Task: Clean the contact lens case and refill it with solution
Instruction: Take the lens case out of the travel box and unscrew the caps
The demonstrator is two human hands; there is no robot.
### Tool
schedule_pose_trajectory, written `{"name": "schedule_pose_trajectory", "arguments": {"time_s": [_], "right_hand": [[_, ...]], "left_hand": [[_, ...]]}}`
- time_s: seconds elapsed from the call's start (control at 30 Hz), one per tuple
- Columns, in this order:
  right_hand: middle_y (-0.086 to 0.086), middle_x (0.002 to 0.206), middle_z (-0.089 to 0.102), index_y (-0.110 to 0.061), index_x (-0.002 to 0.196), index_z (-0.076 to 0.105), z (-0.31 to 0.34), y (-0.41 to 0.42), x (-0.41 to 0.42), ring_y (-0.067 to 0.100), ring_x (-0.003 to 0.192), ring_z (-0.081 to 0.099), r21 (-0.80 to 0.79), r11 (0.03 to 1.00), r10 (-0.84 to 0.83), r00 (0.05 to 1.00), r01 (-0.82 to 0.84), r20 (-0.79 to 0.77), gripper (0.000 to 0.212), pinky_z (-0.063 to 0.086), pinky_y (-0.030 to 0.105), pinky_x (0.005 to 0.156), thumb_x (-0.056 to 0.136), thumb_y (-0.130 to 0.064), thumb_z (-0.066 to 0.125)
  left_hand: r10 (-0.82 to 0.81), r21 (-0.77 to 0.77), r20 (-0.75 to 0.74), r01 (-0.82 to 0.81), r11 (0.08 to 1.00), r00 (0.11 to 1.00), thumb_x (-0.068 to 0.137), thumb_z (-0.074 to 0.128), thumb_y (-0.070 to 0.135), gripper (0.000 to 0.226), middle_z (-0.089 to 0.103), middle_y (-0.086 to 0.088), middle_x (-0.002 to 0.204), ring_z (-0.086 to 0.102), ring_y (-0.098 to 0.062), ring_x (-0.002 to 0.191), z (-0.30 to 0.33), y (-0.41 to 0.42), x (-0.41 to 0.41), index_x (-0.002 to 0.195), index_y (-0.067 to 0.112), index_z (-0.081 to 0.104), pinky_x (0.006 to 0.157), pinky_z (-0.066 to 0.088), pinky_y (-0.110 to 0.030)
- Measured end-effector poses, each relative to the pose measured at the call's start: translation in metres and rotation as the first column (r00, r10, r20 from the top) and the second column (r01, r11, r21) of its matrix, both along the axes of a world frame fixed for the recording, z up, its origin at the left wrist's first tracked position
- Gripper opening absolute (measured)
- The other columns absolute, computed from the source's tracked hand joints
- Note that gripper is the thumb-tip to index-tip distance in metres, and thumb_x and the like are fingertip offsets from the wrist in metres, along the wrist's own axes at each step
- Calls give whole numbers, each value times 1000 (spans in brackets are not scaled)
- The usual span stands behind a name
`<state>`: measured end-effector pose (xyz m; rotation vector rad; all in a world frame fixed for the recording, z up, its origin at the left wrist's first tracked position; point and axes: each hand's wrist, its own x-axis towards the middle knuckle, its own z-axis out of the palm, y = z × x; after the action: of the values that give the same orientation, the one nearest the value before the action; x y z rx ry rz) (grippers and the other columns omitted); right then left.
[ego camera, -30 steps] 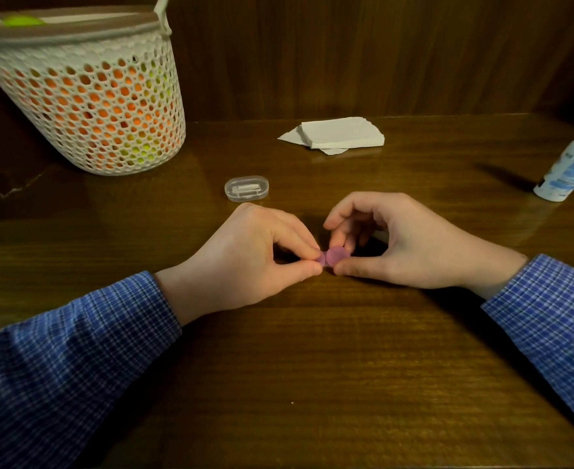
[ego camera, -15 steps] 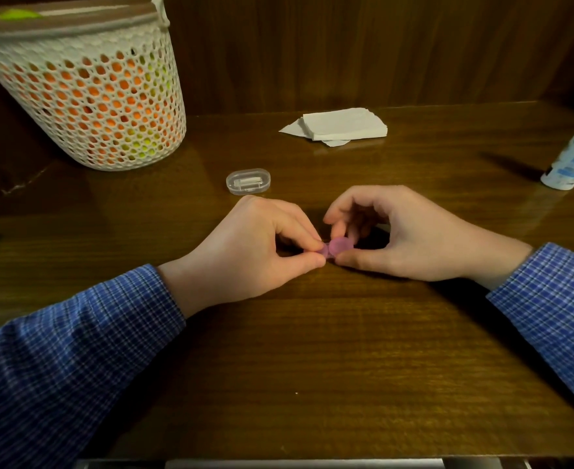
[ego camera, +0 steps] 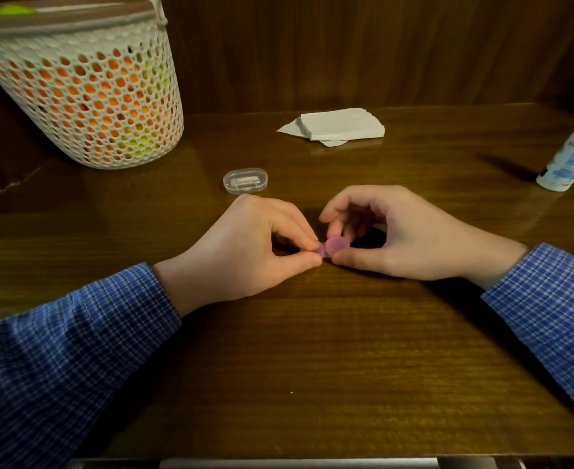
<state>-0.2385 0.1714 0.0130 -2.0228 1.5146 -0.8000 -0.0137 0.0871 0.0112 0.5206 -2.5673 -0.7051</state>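
- Fingers (ego camera: 307, 240) of both hands pinch the pink lens case (ego camera: 334, 247), its cap on.
- Tissues (ego camera: 341, 125) and solution bottle (ego camera: 570, 160) sit untouched; cleaning and refilling look undone.

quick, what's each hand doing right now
Left hand: pinching the left end of the small pink plastic contact lens case.
Right hand: thumb and fingers curled round the case's right end.
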Motion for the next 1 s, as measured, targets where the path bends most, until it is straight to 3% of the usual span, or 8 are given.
{"name": "schedule_pose_trajectory", "arguments": {"time_s": [0.17,0.4,0.7,0.9,1.0], "right_hand": [[-10,106,74,-22,122,66,1,2,-1,9,103,70,-11,999,49,999,-49,11,40,58,25,90,86,-15,81],[-14,103,71,-31,116,68,1,2,2,6,97,68,-24,999,-24,999,23,-41,44,59,30,83,76,-46,81],[-10,106,73,-21,117,69,1,1,-1,11,103,70,-26,997,78,997,-78,-4,29,56,20,89,91,-15,78],[-10,106,74,-21,119,69,4,0,-6,11,104,70,-39,997,71,993,-68,92,31,56,21,89,89,-18,77],[-9,110,74,-23,123,71,5,-2,-11,13,108,68,-11,998,63,994,-63,84,33,55,28,96,92,-13,73]], "left_hand": [[0,7,4,0,1000,1000,87,79,24,16,75,13,103,70,-1,99,0,0,0,103,21,82,84,60,-26],[-3,5,2,3,1000,1000,88,80,23,15,76,13,102,70,0,98,0,0,0,103,22,82,85,60,-25],[-3,9,-16,3,1000,1000,86,80,25,16,75,14,101,70,1,98,-2,-2,0,102,23,82,85,60,-24],[-1,28,-8,2,1000,1000,87,80,25,16,76,13,102,70,0,99,-2,-1,1,103,23,82,85,60,-25],[9,37,-13,-8,999,1000,87,80,24,16,76,12,102,70,-1,99,-2,0,0,102,23,82,85,60,-26]]}}
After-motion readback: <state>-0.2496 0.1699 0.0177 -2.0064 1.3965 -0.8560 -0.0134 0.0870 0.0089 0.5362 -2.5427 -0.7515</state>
